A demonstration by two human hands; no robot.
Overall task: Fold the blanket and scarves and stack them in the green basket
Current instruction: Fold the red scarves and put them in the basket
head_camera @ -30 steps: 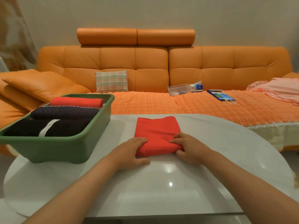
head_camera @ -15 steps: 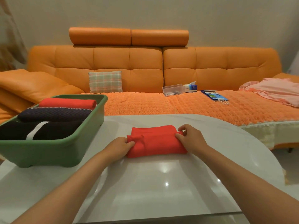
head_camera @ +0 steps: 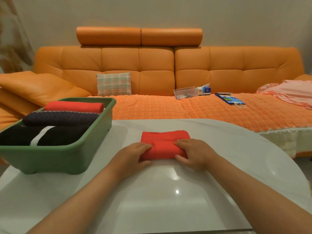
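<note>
Three textiles (head_camera: pixel 60 118) in green basket (head_camera: pixel 50 157); left hand (head_camera: pixel 133 153), right hand (head_camera: pixel 194 153) grip red cloth (head_camera: pixel 164 141).

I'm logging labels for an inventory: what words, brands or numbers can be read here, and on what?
Tissue box: dark print on its white end, too blurred to read.
Blue packet: a green mark, too small to read.
No other lettering shows.

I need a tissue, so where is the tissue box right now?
Head view: the tissue box sits on the sofa seat, right of centre, between the clear plastic box and the blue booklet.
</note>
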